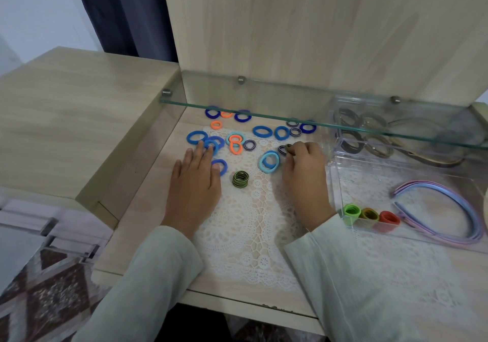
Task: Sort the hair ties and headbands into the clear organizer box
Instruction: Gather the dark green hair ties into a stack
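Observation:
Several blue, orange and dark striped hair ties lie scattered on the lace mat (245, 225). My left hand (195, 183) lies flat on the mat, fingertips touching a blue hair tie (211, 145). My right hand (306, 172) pinches a small dark striped hair tie (285, 149) beside a light blue tie (269, 161). A stack of green-striped ties (240, 179) sits between my hands. The clear organizer box (340, 183) stands at the right. It holds pastel headbands (449, 204), green, olive and red tie stacks (369, 215), and dark headbands (369, 135) at the back.
A glass shelf (290, 118) juts out above the far ties and the box's back part. A wooden panel (317, 24) rises behind. A raised wooden surface (79, 120) borders the left. The desk's front edge (237, 302) is near my sleeves.

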Tool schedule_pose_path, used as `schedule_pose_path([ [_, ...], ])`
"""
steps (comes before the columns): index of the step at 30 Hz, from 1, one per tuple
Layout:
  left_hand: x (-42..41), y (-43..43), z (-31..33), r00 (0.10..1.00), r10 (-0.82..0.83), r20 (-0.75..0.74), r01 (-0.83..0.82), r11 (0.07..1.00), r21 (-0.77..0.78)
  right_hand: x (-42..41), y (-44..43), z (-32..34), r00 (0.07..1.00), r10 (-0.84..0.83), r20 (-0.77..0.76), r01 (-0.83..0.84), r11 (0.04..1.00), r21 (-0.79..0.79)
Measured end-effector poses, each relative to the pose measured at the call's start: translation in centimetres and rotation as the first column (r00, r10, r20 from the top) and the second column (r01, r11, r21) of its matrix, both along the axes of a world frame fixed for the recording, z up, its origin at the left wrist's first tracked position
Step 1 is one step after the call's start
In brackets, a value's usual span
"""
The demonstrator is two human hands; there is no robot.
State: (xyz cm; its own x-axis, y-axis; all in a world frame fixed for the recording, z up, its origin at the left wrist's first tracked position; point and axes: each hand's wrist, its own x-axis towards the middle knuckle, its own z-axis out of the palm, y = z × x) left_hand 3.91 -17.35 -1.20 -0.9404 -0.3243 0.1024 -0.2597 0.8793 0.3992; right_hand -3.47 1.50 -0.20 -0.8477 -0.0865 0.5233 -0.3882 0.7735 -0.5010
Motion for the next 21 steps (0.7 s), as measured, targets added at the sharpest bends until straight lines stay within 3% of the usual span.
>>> schedule_pose_path([
  [9, 0.1, -0.1, -0.2, 1.0, 0.003, -0.017, -0.003, 1.0, 0.001, 4.4, -1.0, 0.0, 0.922, 0.385, -0.039, -0.386, 0.923, -0.01],
  [21, -0.1, -0.1, -0.1, 1.0, -0.003, -0.007, 0.003, 1.0, -0.023, 4.7, -1.4, 0.2, 0.888, 0.459, -0.013, -0.453, 0.882, 0.13],
])
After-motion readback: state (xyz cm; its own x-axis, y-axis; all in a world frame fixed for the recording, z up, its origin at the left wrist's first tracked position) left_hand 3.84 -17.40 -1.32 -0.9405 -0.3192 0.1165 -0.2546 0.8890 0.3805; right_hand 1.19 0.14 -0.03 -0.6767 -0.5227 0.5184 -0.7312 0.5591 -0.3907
